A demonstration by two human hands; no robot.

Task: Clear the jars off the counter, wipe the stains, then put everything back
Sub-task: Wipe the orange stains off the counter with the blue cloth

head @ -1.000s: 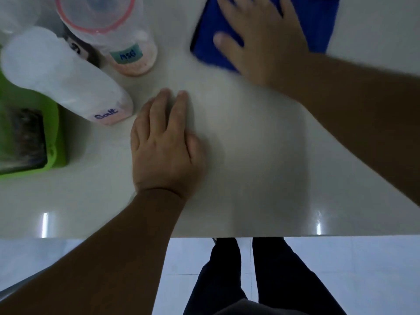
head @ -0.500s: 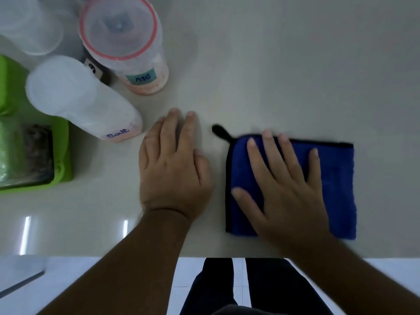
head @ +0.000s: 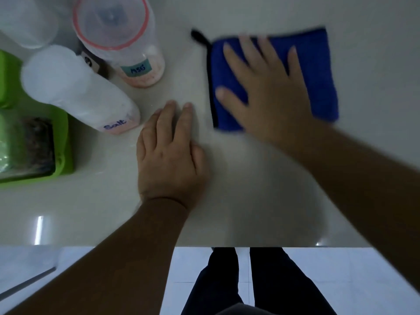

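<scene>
A folded blue cloth with a black edge and loop lies on the white counter. My right hand presses flat on it with fingers spread. My left hand rests flat on the bare counter, just left of the cloth. At the back left stand a jar labelled Salt with a white lid and a jar labelled MSG with a red-rimmed clear lid.
A green container with dark contents sits at the left edge. Another clear jar stands in the far left corner. A small dark item shows between the jars. The counter's front edge runs along the bottom, above tiled floor.
My right hand slid the blue cloth toward me from the far side, then pushed it away again to the back right. My left hand stayed flat in place.
</scene>
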